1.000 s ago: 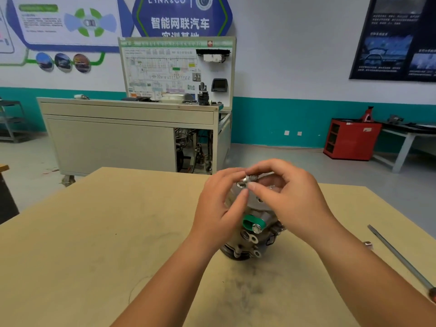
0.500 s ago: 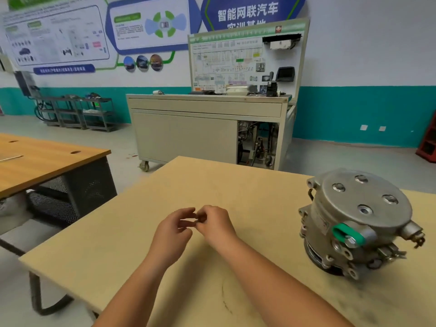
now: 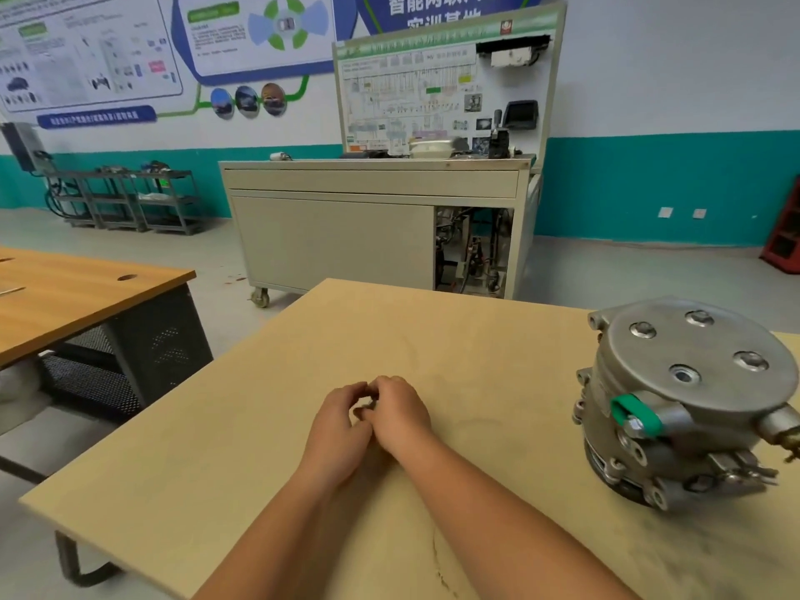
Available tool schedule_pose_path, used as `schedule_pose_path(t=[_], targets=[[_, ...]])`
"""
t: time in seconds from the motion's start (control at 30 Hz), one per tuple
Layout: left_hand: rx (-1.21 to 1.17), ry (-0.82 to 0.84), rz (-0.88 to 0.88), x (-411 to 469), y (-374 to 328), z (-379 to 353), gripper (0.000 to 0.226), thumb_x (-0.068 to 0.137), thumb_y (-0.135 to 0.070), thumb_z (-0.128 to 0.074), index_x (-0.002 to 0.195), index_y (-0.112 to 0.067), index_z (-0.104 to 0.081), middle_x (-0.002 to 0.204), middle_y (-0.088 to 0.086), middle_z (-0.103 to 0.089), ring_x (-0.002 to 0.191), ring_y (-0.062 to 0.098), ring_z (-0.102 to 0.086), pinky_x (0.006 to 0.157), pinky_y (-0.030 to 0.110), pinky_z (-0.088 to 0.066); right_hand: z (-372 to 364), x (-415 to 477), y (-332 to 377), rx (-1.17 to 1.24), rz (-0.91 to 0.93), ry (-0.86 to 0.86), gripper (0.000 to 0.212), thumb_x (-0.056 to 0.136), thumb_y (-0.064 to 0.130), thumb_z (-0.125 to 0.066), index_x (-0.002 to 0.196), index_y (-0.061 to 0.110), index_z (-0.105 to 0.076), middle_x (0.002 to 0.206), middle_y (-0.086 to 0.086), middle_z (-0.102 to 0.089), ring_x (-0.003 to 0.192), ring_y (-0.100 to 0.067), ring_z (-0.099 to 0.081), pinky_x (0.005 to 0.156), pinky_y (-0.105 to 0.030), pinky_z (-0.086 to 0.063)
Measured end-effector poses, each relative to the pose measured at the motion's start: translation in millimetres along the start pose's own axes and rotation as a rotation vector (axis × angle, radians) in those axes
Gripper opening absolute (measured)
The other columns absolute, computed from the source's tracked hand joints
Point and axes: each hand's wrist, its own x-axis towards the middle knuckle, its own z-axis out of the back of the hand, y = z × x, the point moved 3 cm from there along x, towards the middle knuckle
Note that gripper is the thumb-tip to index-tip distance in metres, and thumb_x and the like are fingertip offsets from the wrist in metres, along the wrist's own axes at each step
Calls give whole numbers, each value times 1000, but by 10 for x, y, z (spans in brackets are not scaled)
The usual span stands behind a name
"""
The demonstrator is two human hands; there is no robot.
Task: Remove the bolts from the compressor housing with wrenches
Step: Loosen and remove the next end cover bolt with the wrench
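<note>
The silver compressor housing (image 3: 692,396) stands on the right of the tan table (image 3: 259,448), a green tab on its side. Its top plate shows three bolt heads (image 3: 643,329) and one empty hole (image 3: 684,375). My left hand (image 3: 340,426) and my right hand (image 3: 400,415) meet low over the table's middle, well to the left of the housing. Their fingertips pinch a small dark piece, seemingly the removed bolt (image 3: 364,407), which is mostly hidden by the fingers. No wrench is in view.
The table's left edge lies close beside my hands, with an orange-topped desk (image 3: 78,296) beyond a gap. A grey training bench on castors (image 3: 372,236) stands behind the table. Dark smudges mark the tabletop near the housing.
My hands left the top of the housing with the bolt and moved left and down to the table's middle. The view swung left, so the housing now sits at the right.
</note>
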Motion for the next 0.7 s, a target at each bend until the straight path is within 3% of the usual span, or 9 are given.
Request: schedule_pose_path(t=[0.1,0.2,0.27,0.33,0.4,0.43,0.53,0.63,0.7], targets=[[-252,-98,-126,-342,-259,20,47,83,-7,-56,122,-31,-51,116,-10,-60,114,8,-55,84,16,-44,297,-403,-29,286,29,0,28,88,24,-58,115,21,-63,119,3,-59,110,-11,-56,91,-23,-43],[-376,-46,-299,-875,-589,-63,49,70,-29,-54,119,-34,-58,95,-12,-61,92,5,-59,74,16,-48,774,-1224,-275,519,142,80,21,78,28,-63,98,35,-68,102,14,-65,97,4,-59,79,-10,-41],[-323,187,-439,-1093,-825,-292,44,65,-34,-66,109,-39,-66,80,-12,-62,74,5,-60,68,16,-48,1188,-1851,-550,523,180,172,20,71,38,-65,88,47,-68,94,16,-69,91,5,-61,75,-10,-42],[-179,581,-510,-1322,-1051,-686,39,40,-64,-80,75,-50,-73,64,-14,-67,61,-6,-61,64,9,-48,1619,-2368,-885,424,159,261,14,73,50,-68,87,52,-68,90,22,-68,86,4,-61,77,-12,-42],[-165,671,-747,-1541,-1473,-1019,27,61,-70,-71,84,-56,-69,76,-21,-67,73,-10,-63,72,9,-48,2065,-2706,-1263,316,60,223,5,76,48,-68,79,52,-69,84,21,-69,79,4,-61,74,-11,-43],[-154,705,-813,-1656,-1668,-1190,24,73,-64,-68,93,-52,-67,80,-22,-65,77,-9,-63,75,10,-48,2300,-2820,-1483,280,-3,128,12,78,35,-69,75,47,-71,82,17,-71,75,4,-61,70,-11,-43],[-142,817,-900,-2033,-2220,-1811,33,74,-48,-71,100,-28,-71,88,-7,-68,87,0,-60,83,13,-42,2952,-3021,-2273,87,-218,-252,27,84,6,-66,73,30,-71,76,8,-71,75,4,-61,62,-7,-41],[24,812,-1029,-2293,-2715,-2477,41,87,-23,-61,127,-14,-60,130,5,-54,122,22,-44,100,32,-35,3306,-2986,-2906,-122,-425,-313,11,87,13,-63,92,21,-68,97,4,-69,86,-6,-61,67,-9,-39],[213,812,-1089,-2467,-2907,-2906,47,87,-24,-60,130,-9,-53,136,9,-46,127,27,-37,99,39,-34,3394,-2913,-3226,-227,-538,-298,23,87,22,-63,109,13,-66,108,-2,-66,89,-12,-58,72,-18,-37]])
